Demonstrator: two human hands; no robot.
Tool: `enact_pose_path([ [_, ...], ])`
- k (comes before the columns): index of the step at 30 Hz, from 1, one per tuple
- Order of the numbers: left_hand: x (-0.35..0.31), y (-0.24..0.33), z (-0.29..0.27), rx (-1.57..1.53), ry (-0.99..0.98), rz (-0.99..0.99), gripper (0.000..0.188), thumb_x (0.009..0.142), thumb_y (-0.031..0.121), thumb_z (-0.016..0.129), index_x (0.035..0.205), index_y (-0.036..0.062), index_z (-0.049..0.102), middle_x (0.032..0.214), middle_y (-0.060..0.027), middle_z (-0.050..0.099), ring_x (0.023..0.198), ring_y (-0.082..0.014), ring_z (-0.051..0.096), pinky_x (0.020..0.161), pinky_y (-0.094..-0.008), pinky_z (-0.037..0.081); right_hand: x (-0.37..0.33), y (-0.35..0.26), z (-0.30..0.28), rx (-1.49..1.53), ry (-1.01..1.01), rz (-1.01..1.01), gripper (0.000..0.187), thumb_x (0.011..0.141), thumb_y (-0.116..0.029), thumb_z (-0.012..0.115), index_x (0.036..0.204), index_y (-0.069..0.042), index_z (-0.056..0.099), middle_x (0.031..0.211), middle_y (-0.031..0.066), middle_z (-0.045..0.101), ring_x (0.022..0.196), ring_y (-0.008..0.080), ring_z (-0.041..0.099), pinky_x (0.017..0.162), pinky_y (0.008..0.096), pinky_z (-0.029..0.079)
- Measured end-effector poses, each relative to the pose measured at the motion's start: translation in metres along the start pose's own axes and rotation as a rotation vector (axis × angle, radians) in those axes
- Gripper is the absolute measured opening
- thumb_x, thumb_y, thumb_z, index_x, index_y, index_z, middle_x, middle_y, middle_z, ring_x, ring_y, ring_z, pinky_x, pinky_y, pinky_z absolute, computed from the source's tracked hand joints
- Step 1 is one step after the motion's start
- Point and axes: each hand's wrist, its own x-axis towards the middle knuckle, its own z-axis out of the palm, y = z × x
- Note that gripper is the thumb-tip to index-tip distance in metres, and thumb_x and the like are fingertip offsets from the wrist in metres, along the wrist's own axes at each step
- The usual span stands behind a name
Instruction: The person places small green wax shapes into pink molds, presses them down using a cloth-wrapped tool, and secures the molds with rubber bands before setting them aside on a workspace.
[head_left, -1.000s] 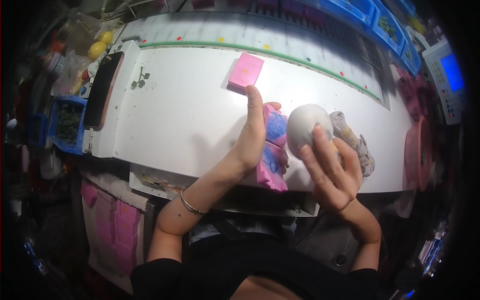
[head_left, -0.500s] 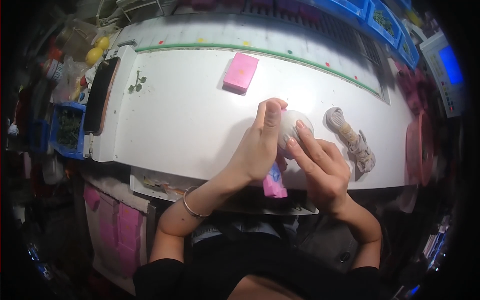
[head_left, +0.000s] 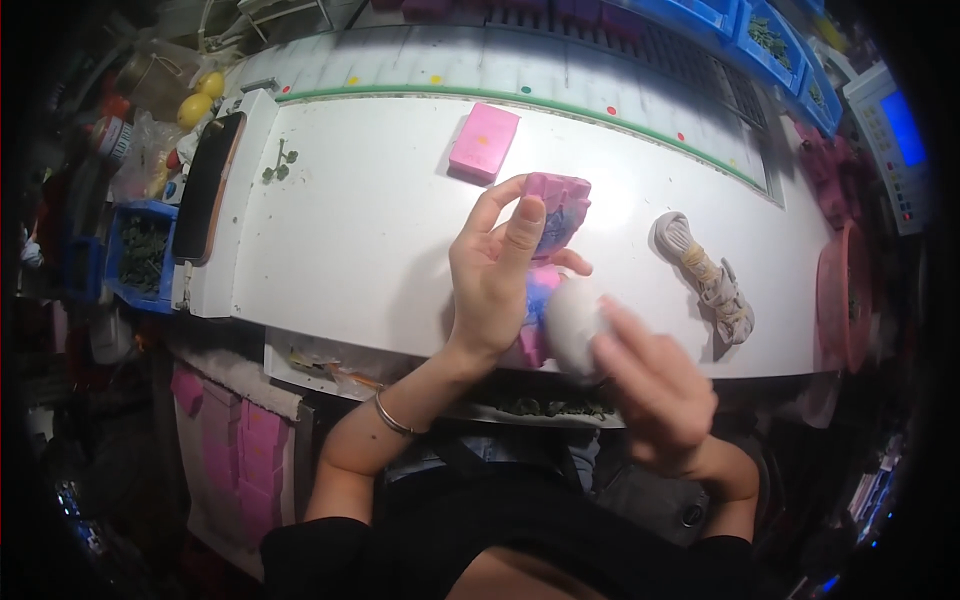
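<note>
Upright in my left hand (head_left: 492, 270) is a pink rubber mould whose upper part (head_left: 562, 212) and lower part (head_left: 538, 318) show blue-stained hollows. Whether the two parts are joined is hidden by my fingers. Close to the lower part, a smooth white ball (head_left: 575, 328) is held by my right hand (head_left: 660, 385), which is smeared by motion. Farther back on the white table (head_left: 340, 230) lies a closed pink block (head_left: 484, 142).
A bundled pale cord (head_left: 705, 280) lies to the right, near a pink round bowl (head_left: 845, 295). Behind a green edge runs a pale belt with coloured dots (head_left: 470, 65). A phone (head_left: 208, 187) rests at left, near a green sprig (head_left: 281, 162). Blue bins (head_left: 770, 45) stand far right.
The white ball has come down and toward me in my right hand, off the mould's upper part. The hollows of the mould now show. The dots on the belt have shifted left.
</note>
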Motion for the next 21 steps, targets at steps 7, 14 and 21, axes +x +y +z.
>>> enact_pose_path([
  [7,-0.016,0.023,0.010,0.045,0.018,-0.436,0.077,0.088,0.066,0.033,0.108,-0.0059,0.052,0.089,-0.0165,0.062,0.084,-0.0219,0.065,0.066,-0.0316,0.055,-0.007,-0.002,0.022,-0.185,0.098,-0.169,0.035,0.069,-0.001,0.066,0.105,-0.004,0.067,0.110,0.0163,0.064,0.071,0.0223,0.059,0.063,0.0264,0.050],
  [14,-0.015,0.007,-0.008,0.054,0.090,-0.170,0.056,0.096,0.046,0.041,0.090,-0.0061,0.061,0.074,-0.0108,0.062,0.062,-0.0133,0.060,0.055,-0.0239,0.048,0.011,-0.005,0.000,-0.116,0.122,-0.141,0.038,0.069,0.004,0.061,0.106,0.002,0.065,0.109,0.0248,0.062,0.075,0.0249,0.063,0.064,0.0283,0.052],
  [21,-0.008,0.008,-0.001,0.380,0.035,0.115,0.048,0.096,0.035,0.048,0.085,-0.0098,0.063,0.056,-0.0018,0.054,0.055,-0.0065,0.046,0.048,-0.0218,0.038,0.007,0.005,0.024,-0.426,0.090,-0.187,0.040,0.068,-0.002,0.065,0.107,-0.009,0.068,0.111,0.0088,0.065,0.068,0.0208,0.057,0.060,0.0258,0.050],
])
